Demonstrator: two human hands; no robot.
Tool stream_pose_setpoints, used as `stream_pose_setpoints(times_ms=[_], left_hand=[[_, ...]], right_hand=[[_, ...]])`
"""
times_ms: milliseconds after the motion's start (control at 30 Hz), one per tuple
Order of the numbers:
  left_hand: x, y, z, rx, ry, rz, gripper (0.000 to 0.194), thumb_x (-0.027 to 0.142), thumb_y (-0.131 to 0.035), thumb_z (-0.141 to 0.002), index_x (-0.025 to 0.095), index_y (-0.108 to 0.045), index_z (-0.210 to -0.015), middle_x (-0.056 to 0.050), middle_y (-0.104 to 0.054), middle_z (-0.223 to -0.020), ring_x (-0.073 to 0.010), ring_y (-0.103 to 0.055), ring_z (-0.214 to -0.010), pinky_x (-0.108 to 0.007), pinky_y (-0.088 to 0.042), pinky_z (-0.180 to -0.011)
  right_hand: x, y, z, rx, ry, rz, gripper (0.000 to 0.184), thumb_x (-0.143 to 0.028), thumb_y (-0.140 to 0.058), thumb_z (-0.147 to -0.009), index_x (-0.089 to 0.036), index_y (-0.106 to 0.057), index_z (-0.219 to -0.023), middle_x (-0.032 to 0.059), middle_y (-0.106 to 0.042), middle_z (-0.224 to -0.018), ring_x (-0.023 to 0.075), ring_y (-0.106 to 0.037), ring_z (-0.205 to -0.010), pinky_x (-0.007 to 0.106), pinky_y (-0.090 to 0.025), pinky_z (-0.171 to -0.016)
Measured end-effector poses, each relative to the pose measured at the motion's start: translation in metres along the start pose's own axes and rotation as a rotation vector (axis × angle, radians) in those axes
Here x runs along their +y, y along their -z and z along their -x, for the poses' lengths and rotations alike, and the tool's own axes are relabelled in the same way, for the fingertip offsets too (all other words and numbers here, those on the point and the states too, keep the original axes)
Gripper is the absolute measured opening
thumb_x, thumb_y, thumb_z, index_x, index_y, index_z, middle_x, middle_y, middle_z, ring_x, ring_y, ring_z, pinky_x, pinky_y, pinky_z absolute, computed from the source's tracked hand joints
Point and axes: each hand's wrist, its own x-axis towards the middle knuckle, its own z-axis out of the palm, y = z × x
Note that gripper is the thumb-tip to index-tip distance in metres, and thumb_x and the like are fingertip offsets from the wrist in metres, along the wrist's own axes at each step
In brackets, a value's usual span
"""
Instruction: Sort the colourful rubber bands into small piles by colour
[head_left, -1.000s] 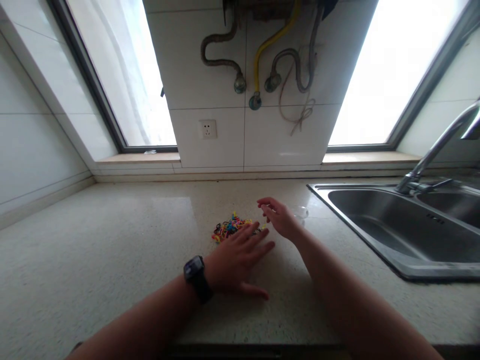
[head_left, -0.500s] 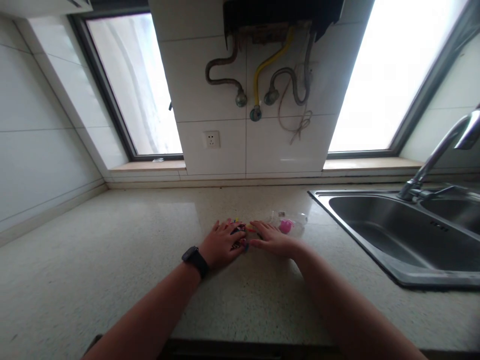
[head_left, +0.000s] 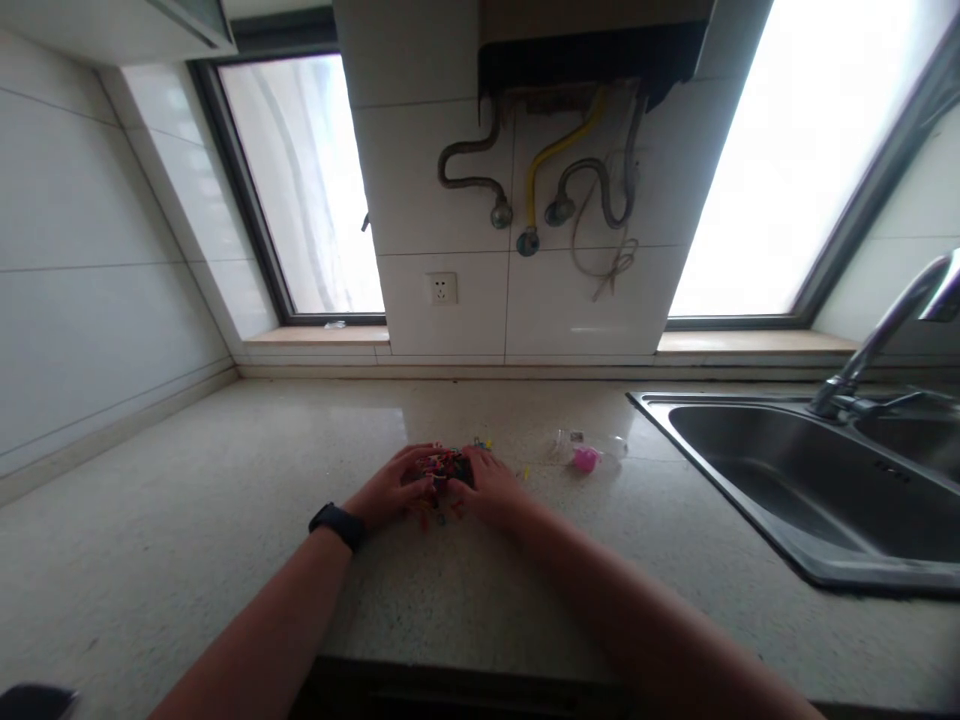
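We are facing a white tiled wall [head_left: 442, 215], with a pale speckled countertop [head_left: 225, 560] spreading out below it. Two bright windows, a left one [head_left: 300, 190] and a right one [head_left: 720, 180], are flanking the middle of the wall. A steel sink [head_left: 757, 470] is taking up the right part of the countertop, and a dark-bottomed unit [head_left: 592, 55] is hanging high on the wall, a yellow hose [head_left: 544, 160] and grey hoses [head_left: 469, 183] running down from it. A curved faucet [head_left: 870, 345] is rising behind the sink.

Near the middle of the countertop, we are cupping our left hand [head_left: 390, 487] and right hand [head_left: 496, 488] around opposite sides of a pile of small colourful pieces [head_left: 442, 467]. Both are standing open, their fingers curving; whether either is pinching any pieces, we cannot tell. A clear plastic container [head_left: 615, 445] is lying between our right hand and the sink. A dark watch [head_left: 337, 525] is circling our left wrist. A wall socket [head_left: 442, 289] is showing beneath the hoses. A pink object [head_left: 586, 459] is resting at the container, in or against it. Smallest, a loose yellow piece [head_left: 526, 473] is lying just beside our right hand.
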Motion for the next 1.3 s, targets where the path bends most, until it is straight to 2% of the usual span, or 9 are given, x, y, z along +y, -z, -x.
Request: stream_pose_setpoints(times_ms=[200, 400, 533, 633, 733, 833, 933, 1167, 1300], left_hand=[[-0.018, 0.020, 0.013, 0.075, 0.149, 0.036, 0.054, 0.049, -0.040, -0.097, 0.020, -0.043, -0.143, -0.010, -0.046, -0.148, -0.0247, -0.041, -0.137, -0.045, -0.032, -0.115], [-0.024, 0.029, 0.026, -0.011, 0.083, -0.158, 0.070, 0.058, -0.041, -0.095, 0.018, -0.030, -0.151, -0.014, -0.037, -0.153, -0.0284, -0.034, -0.141, -0.048, -0.027, -0.117], [-0.029, 0.025, 0.031, -0.073, 0.029, -0.306, 0.098, 0.068, -0.054, -0.083, 0.018, -0.012, -0.156, -0.018, -0.023, -0.159, -0.0336, -0.023, -0.146, -0.052, -0.022, -0.118], [-0.034, 0.019, 0.031, -0.115, -0.002, -0.405, 0.119, 0.075, -0.063, -0.071, 0.019, -0.002, -0.157, -0.018, -0.012, -0.161, -0.0371, -0.012, -0.148, -0.053, -0.019, -0.118], [-0.037, 0.014, 0.027, -0.142, 0.006, -0.462, 0.130, 0.079, -0.065, -0.063, 0.018, 0.000, -0.157, -0.019, -0.006, -0.162, -0.0400, -0.006, -0.148, -0.055, -0.018, -0.118], [-0.038, 0.013, 0.022, -0.137, 0.069, -0.480, 0.127, 0.079, -0.065, -0.062, 0.017, -0.006, -0.157, -0.021, -0.011, -0.161, -0.0416, -0.010, -0.147, -0.057, -0.018, -0.117], [-0.035, 0.016, 0.017, -0.113, 0.112, -0.456, 0.113, 0.076, -0.063, -0.068, 0.017, -0.020, -0.154, -0.021, -0.027, -0.157, -0.0404, -0.021, -0.145, -0.056, -0.021, -0.116], [-0.034, 0.030, 0.018, -0.070, 0.044, -0.229, 0.091, 0.062, -0.070, -0.074, 0.022, -0.035, -0.147, -0.017, -0.046, -0.145, -0.0326, -0.045, -0.132, -0.051, -0.035, -0.112], [-0.036, 0.037, 0.020, -0.072, 0.049, -0.112, 0.077, 0.056, -0.057, -0.088, 0.019, -0.029, -0.150, -0.016, -0.039, -0.150, -0.0292, -0.039, -0.138, -0.048, -0.031, -0.115]], right_hand=[[-0.044, -0.031, -0.029, 0.073, 0.033, -0.061, 0.059, -0.049, -0.044, -0.094, -0.013, -0.045, -0.140, 0.0176, -0.050, -0.143, 0.0289, -0.043, -0.134, 0.044, -0.031, -0.110], [-0.065, -0.038, -0.044, 0.151, 0.135, -0.242, 0.053, -0.039, -0.040, -0.095, -0.014, -0.045, -0.141, 0.0130, -0.050, -0.144, 0.0211, -0.044, -0.134, 0.035, -0.032, -0.112], [-0.035, -0.004, -0.022, 0.231, 0.122, -0.222, 0.053, -0.041, -0.032, -0.097, -0.016, -0.041, -0.143, 0.0110, -0.047, -0.147, 0.0182, -0.041, -0.136, 0.034, -0.030, -0.113], [0.006, 0.020, 0.012, 0.197, -0.090, 0.035, 0.077, -0.058, -0.041, -0.091, -0.009, -0.030, -0.150, 0.0181, -0.033, -0.155, 0.0288, -0.028, -0.144, 0.045, -0.021, -0.117], [0.037, 0.025, 0.039, 0.086, -0.283, 0.216, 0.102, -0.076, -0.042, -0.082, -0.006, -0.023, -0.153, 0.0224, -0.021, -0.158, 0.0372, -0.014, -0.147, 0.052, -0.011, -0.118], [0.038, 0.010, 0.039, 0.023, -0.234, 0.284, 0.105, -0.080, -0.034, -0.082, -0.004, -0.025, -0.153, 0.0224, -0.019, -0.159, 0.0377, -0.007, -0.148, 0.053, -0.001, -0.118], [0.015, -0.011, 0.017, 0.023, -0.161, 0.255, 0.102, -0.080, -0.032, -0.083, -0.004, -0.027, -0.152, 0.0218, -0.021, -0.159, 0.0380, -0.008, -0.148, 0.053, -0.002, -0.119], [-0.048, -0.051, -0.026, 0.064, -0.032, -0.002, 0.076, -0.060, -0.037, -0.093, -0.012, -0.029, -0.151, 0.0172, -0.032, -0.156, 0.0301, -0.027, -0.144, 0.044, -0.021, -0.117], [-0.047, -0.038, -0.035, 0.179, 0.066, -0.155, 0.061, -0.049, -0.033, -0.098, -0.013, -0.035, -0.147, 0.0152, -0.043, -0.149, 0.0222, -0.038, -0.138, 0.037, -0.029, -0.113]])
